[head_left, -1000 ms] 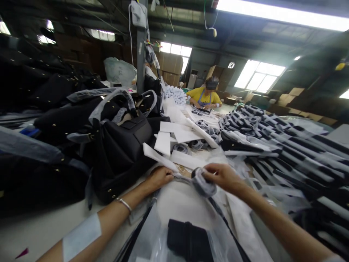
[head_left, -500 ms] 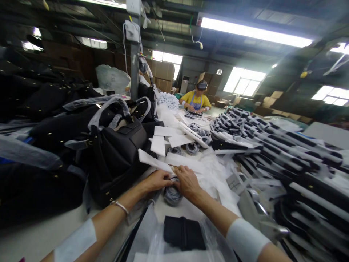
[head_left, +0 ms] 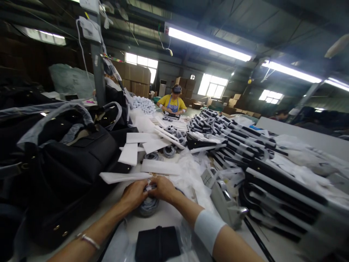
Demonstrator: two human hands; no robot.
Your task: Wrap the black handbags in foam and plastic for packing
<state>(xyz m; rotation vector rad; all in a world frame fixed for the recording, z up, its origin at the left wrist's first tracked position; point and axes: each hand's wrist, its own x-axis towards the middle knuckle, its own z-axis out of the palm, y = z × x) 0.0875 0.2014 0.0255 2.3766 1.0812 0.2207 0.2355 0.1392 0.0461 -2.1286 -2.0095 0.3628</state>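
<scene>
My left hand [head_left: 135, 194] and my right hand [head_left: 163, 188] meet at the top of a coiled grey strap [head_left: 148, 208] on the table. The fingers of both hands are closed on the coil, and its upper part is partly hidden behind them. Just beyond the fingertips lies a narrow white foam strip [head_left: 122, 177]. Nearer to me, between my forearms, a black flat piece with a raised band [head_left: 157, 243] rests on clear plastic.
A black handbag [head_left: 81, 156] with wrapped handles stands at left. White foam sheets [head_left: 160, 166] and more coils [head_left: 169, 150] lie ahead. A grey tape dispenser [head_left: 229, 207] and stacked black wrapped pieces [head_left: 283, 189] occupy the right. Across the table sits a person in yellow [head_left: 171, 103].
My view has turned to the right, so the scene sits further left in the picture. Both hands stay at the coiled strap, with a slight shift of the fingers.
</scene>
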